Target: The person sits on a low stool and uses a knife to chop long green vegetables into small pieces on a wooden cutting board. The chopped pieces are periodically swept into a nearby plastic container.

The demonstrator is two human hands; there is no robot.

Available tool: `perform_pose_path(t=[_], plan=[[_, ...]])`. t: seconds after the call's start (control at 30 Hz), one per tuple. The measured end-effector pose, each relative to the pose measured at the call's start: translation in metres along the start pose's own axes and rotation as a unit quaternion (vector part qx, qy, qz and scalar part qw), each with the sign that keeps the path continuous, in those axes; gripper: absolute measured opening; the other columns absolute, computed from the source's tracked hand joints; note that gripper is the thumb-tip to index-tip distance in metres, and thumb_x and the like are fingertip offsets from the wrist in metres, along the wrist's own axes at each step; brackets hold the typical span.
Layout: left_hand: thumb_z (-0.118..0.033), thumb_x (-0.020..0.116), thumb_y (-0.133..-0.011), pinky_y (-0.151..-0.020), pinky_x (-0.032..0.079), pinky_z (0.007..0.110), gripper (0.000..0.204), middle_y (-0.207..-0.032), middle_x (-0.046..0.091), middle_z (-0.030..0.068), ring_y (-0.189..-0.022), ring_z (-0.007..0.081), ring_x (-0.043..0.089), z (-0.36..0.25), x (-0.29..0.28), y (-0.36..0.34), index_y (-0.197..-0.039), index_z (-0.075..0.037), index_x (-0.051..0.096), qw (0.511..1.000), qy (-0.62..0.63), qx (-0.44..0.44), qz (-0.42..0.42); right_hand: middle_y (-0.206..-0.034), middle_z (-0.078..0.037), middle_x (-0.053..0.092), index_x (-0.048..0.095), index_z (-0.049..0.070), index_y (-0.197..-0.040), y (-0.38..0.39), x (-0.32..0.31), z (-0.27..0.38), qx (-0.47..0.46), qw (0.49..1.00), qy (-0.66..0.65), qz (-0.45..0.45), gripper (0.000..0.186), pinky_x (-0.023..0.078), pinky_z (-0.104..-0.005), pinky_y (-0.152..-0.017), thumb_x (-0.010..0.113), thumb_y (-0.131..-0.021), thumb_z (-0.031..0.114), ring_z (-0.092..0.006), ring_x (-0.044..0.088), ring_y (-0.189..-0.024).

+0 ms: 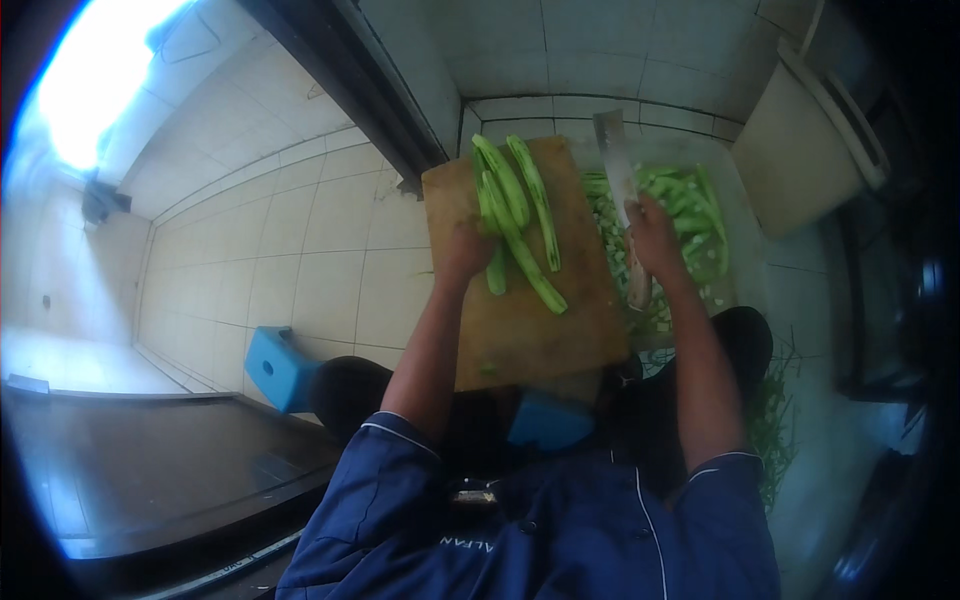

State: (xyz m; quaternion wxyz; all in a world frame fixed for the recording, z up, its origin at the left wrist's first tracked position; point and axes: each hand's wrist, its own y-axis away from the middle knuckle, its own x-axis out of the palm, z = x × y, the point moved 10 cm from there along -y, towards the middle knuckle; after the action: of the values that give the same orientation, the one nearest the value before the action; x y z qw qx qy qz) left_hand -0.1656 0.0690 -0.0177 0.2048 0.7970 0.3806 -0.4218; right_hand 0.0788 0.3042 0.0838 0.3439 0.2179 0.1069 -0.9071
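Observation:
Several long, green, gourd-like vegetables (527, 262) lie on a brown cutting board (590, 335) in front of me. One to the right (537, 200) shows dark lengthwise stripes. My left hand (468, 248) is closed at the left side of the bunch, around one of the vegetables; its fingertips are partly hidden. In my right hand (652, 238) is a cleaver (615, 150), its broad blade pointing away from me and its wooden handle running back under the palm. The cleaver is beyond the board's right edge, over cut green pieces (690, 205).
The cut pieces lie in a wide, pale container (745, 255) right of the board. Green scraps (775, 430) are scattered on the floor near my right knee. Blue plastic stools (275, 368) stand by my legs. A tiled wall (600, 60) and a dark post (345, 85) rise beyond.

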Motion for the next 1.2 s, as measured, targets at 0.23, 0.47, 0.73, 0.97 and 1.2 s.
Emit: perform_pose_path(t=[0.23, 0.47, 0.73, 0.97, 1.2], plan=[[-0.032, 0.079, -0.076, -0.085, 0.054, 0.048, 0.082, -0.104, 0.069, 0.0277, -0.098, 0.0425, 0.068, -0.007, 0.017, 0.042, -0.140, 0.001, 0.040, 0.996, 0.027, -0.046, 0.075, -0.080, -0.023, 0.064, 0.055, -0.002, -0.110, 0.008, 0.038, -0.011, 0.011, 0.993, 0.041, 0.108, 0.030, 0.049, -0.0451, -0.064, 0.047, -0.103, 0.027, -0.0359, 0.066, -0.068], [-0.037, 0.072, -0.085, -0.086, 0.053, 0.051, 0.091, -0.100, 0.067, 0.0319, -0.096, 0.0477, 0.066, -0.016, 0.034, 0.126, -0.150, 0.002, 0.022, 0.992, 0.058, -0.063, 0.093, -0.081, -0.023, 0.064, 0.054, -0.002, -0.111, 0.034, 0.080, -0.002, -0.005, 0.983, 0.051, 0.174, 0.030, 0.049, -0.0459, -0.064, 0.045, -0.103, 0.026, -0.0361, 0.065, -0.065], [-0.033, 0.053, -0.099, -0.072, 0.050, 0.057, 0.076, -0.093, 0.065, 0.0360, -0.084, 0.0514, 0.064, -0.018, 0.031, 0.111, -0.155, 0.001, 0.015, 0.996, 0.069, -0.034, 0.042, -0.091, -0.031, 0.062, 0.052, -0.003, -0.109, 0.063, 0.155, -0.008, -0.028, 0.974, 0.061, 0.217, 0.028, 0.047, -0.0553, -0.081, 0.043, -0.102, 0.023, -0.0506, 0.061, -0.090], [-0.038, 0.051, -0.098, -0.070, 0.052, 0.055, 0.078, -0.083, 0.068, 0.0275, -0.075, 0.0462, 0.066, -0.005, 0.042, 0.107, -0.157, -0.003, 0.014, 0.999, 0.026, -0.019, 0.014, -0.102, -0.033, 0.064, 0.052, -0.004, -0.112, 0.055, 0.190, 0.006, 0.032, 0.961, 0.121, 0.245, 0.032, 0.047, -0.0571, -0.085, 0.044, -0.099, 0.024, -0.0506, 0.061, -0.098], [-0.038, 0.052, -0.097, -0.070, 0.053, 0.055, 0.076, -0.084, 0.069, 0.0261, -0.075, 0.0439, 0.067, -0.013, 0.028, 0.104, -0.156, -0.003, 0.020, 0.999, 0.033, -0.040, 0.017, -0.105, -0.033, 0.064, 0.052, -0.005, -0.115, 0.050, 0.196, -0.017, 0.031, 0.960, 0.125, 0.250, 0.034, 0.047, -0.0571, -0.087, 0.043, -0.099, 0.024, -0.0506, 0.061, -0.100]])
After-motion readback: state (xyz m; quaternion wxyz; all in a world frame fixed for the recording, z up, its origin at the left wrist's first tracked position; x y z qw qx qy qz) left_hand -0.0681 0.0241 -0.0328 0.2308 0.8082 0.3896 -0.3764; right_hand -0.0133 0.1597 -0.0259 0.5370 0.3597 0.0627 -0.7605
